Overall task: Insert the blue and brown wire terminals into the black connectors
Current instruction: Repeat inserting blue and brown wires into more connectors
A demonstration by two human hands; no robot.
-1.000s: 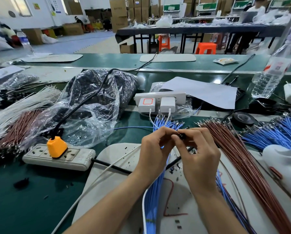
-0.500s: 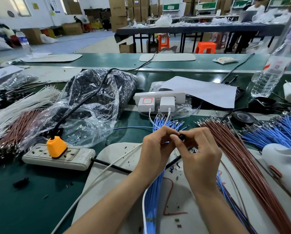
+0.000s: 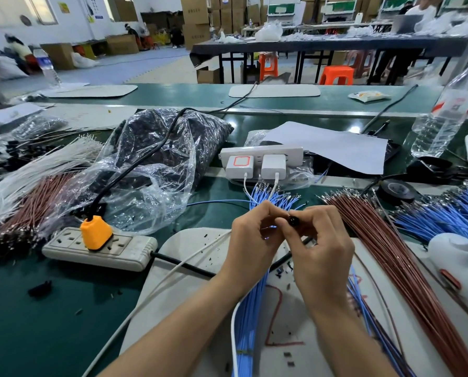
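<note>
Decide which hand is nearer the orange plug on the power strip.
Left. The left hand sits to the right of the orange plug; the right hand is farther right still, beyond the left hand.

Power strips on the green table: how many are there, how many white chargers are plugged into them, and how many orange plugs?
Power strips: 2
White chargers: 2
Orange plugs: 1
Total: 5

You find no word or number that reads clearly. The water bottle [image 3: 445, 115] label shows red print, too blurred. The yellow wall sign [image 3: 63, 7] and carton [image 3: 194, 12] print are too small. The white charger [image 3: 239, 165] bears a red square outline.
</note>
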